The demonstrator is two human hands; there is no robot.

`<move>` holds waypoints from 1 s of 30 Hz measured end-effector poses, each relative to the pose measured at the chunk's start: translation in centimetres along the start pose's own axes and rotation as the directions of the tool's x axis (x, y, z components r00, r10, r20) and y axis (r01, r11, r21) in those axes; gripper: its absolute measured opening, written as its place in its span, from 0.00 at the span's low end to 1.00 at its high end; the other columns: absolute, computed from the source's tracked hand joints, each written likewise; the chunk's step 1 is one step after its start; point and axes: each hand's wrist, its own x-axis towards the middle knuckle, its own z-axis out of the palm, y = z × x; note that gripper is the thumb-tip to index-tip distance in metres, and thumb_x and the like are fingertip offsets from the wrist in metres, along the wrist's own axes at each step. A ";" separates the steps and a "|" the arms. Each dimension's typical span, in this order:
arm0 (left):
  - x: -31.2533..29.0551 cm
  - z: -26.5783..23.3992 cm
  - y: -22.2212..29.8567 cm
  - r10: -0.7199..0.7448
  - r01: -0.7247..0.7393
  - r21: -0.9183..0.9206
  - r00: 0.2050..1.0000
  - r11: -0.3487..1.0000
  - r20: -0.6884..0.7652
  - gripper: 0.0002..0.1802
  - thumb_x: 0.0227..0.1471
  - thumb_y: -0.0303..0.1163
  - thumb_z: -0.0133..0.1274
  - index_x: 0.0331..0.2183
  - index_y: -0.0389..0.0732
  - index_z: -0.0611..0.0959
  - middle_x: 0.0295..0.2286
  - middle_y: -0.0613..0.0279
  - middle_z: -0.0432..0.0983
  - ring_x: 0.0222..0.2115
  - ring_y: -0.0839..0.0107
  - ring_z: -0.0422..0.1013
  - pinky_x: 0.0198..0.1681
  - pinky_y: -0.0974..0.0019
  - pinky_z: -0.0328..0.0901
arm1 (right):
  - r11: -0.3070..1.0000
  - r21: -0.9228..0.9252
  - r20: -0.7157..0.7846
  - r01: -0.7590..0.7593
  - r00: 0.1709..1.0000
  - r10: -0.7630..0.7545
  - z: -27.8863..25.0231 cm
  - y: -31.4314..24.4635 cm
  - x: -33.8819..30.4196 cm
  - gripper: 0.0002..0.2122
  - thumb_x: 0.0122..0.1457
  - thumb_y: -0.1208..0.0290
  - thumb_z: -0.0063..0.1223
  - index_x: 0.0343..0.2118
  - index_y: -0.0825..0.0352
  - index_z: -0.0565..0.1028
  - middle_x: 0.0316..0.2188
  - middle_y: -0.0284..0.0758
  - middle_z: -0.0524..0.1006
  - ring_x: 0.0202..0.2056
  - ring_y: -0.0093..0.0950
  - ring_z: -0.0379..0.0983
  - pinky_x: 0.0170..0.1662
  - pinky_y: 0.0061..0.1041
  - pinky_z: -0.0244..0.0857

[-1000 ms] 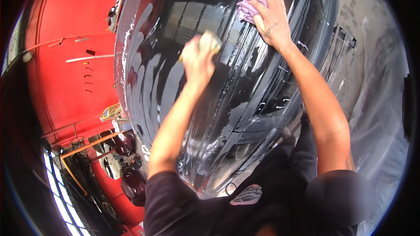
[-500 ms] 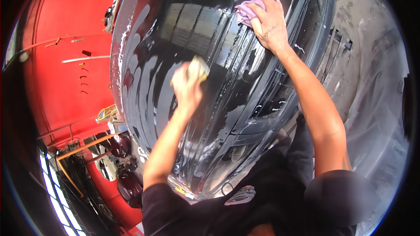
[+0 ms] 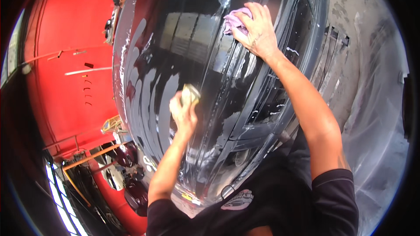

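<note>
A black car body [image 3: 192,67], wet and streaked with grey film, curves beneath both hands. My left hand [image 3: 184,113] is closed around a small pale-yellow block-shaped pad [image 3: 191,95], blurred by motion, whose exact kind I cannot tell. It is over the dark panel left of the roof's long groove. Farther off and to the right, my right hand [image 3: 261,32] is closed on a crumpled lilac cloth [image 3: 236,20], which rests on the car beside that groove. The palm hides part of the cloth.
To the right are the car's side windows [image 3: 299,39] and a grey floor with a slatted metal grate [image 3: 334,54]. A red wall [image 3: 65,105] with rails stands at the left. Dark red painted parts [image 3: 135,194] sit low on the left. Translucent sheeting [image 3: 376,148] hangs at right.
My left hand has moved nearer to me with the pad. My right hand and the cloth have shifted slightly left and nearer. The whole view has tilted a little.
</note>
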 end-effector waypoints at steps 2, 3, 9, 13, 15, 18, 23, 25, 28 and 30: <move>8.4 2.6 0.6 0.119 -0.118 0.028 0.991 0.993 -0.054 0.34 0.55 0.22 0.65 0.64 0.45 0.82 0.53 0.39 0.75 0.51 0.38 0.73 0.57 0.44 0.66 | 1.000 0.023 0.027 -0.021 0.999 0.020 -0.2 0.0 0.0 0.22 0.54 0.58 0.67 0.51 0.60 0.84 0.55 0.46 0.75 0.60 0.48 0.69 0.70 0.52 0.56; 14.0 4.1 1.7 0.179 -0.177 0.029 0.978 0.984 -0.107 0.32 0.56 0.25 0.65 0.62 0.45 0.82 0.51 0.40 0.77 0.49 0.40 0.74 0.54 0.44 0.68 | 0.999 0.043 0.038 -0.026 0.999 0.024 0.0 0.2 0.1 0.22 0.54 0.58 0.68 0.51 0.60 0.83 0.54 0.46 0.75 0.61 0.48 0.69 0.71 0.52 0.56; 22.0 5.3 4.1 0.210 -0.208 0.025 0.974 0.978 -0.086 0.26 0.56 0.28 0.66 0.57 0.44 0.85 0.48 0.44 0.77 0.47 0.43 0.74 0.50 0.43 0.69 | 0.998 -0.032 0.083 -0.050 0.995 0.053 0.6 1.4 0.0 0.23 0.57 0.59 0.65 0.56 0.58 0.81 0.59 0.47 0.75 0.64 0.47 0.68 0.73 0.55 0.55; -2.0 -1.8 0.0 -0.013 0.014 -0.012 1.000 1.000 0.006 0.30 0.55 0.24 0.67 0.59 0.44 0.84 0.55 0.39 0.75 0.53 0.39 0.73 0.57 0.46 0.68 | 0.993 -0.092 -0.053 0.076 0.995 -0.081 0.4 2.5 0.1 0.20 0.60 0.63 0.61 0.54 0.61 0.82 0.56 0.46 0.77 0.56 0.48 0.73 0.65 0.47 0.63; -15.1 -5.0 -1.6 -0.222 0.218 0.072 0.973 0.973 0.056 0.33 0.56 0.25 0.69 0.63 0.47 0.82 0.56 0.37 0.74 0.55 0.38 0.72 0.57 0.45 0.69 | 0.996 0.084 -0.049 -0.005 0.999 0.009 -1.1 -1.6 1.1 0.20 0.53 0.67 0.69 0.49 0.62 0.81 0.48 0.44 0.77 0.54 0.47 0.71 0.60 0.48 0.64; -14.2 -5.1 -1.6 -0.179 0.166 0.151 0.981 0.974 0.080 0.41 0.49 0.17 0.65 0.64 0.50 0.81 0.57 0.40 0.73 0.54 0.42 0.72 0.57 0.45 0.66 | 0.997 0.027 -0.067 0.066 0.996 -0.064 -0.5 -1.2 0.2 0.18 0.54 0.68 0.68 0.48 0.62 0.81 0.46 0.43 0.78 0.52 0.47 0.71 0.57 0.48 0.65; -0.8 -2.7 -0.6 -0.024 0.024 0.056 1.000 0.998 0.007 0.43 0.46 0.14 0.61 0.65 0.48 0.80 0.56 0.42 0.74 0.54 0.42 0.71 0.56 0.46 0.65 | 0.993 0.072 -0.059 0.089 0.995 -0.085 -0.8 -1.7 0.4 0.14 0.56 0.70 0.66 0.45 0.62 0.83 0.44 0.40 0.80 0.50 0.45 0.73 0.55 0.46 0.66; -1.7 -3.3 -0.5 -0.052 0.052 0.043 0.999 0.998 0.011 0.41 0.49 0.15 0.62 0.65 0.46 0.79 0.56 0.40 0.73 0.54 0.40 0.71 0.58 0.45 0.65 | 0.991 0.034 -0.085 0.131 0.988 -0.127 -0.8 -1.7 1.2 0.12 0.54 0.71 0.67 0.43 0.60 0.83 0.41 0.38 0.82 0.48 0.44 0.75 0.53 0.43 0.67; -8.9 -3.0 0.5 -0.145 0.143 -0.031 0.987 0.989 -0.068 0.36 0.57 0.19 0.64 0.66 0.45 0.79 0.56 0.36 0.71 0.55 0.39 0.71 0.60 0.47 0.67 | 0.990 0.046 -0.085 0.131 0.988 -0.127 -1.2 -1.6 1.5 0.11 0.56 0.70 0.66 0.42 0.61 0.83 0.40 0.37 0.82 0.48 0.43 0.75 0.53 0.43 0.67; -11.7 -3.5 1.1 -0.250 0.250 -0.018 0.967 0.968 -0.044 0.34 0.60 0.21 0.64 0.66 0.47 0.80 0.56 0.37 0.72 0.55 0.40 0.72 0.59 0.48 0.68 | 0.997 0.020 -0.094 0.069 0.993 -0.067 -1.2 -2.3 1.2 0.10 0.57 0.70 0.65 0.42 0.61 0.83 0.40 0.37 0.82 0.48 0.42 0.75 0.54 0.43 0.67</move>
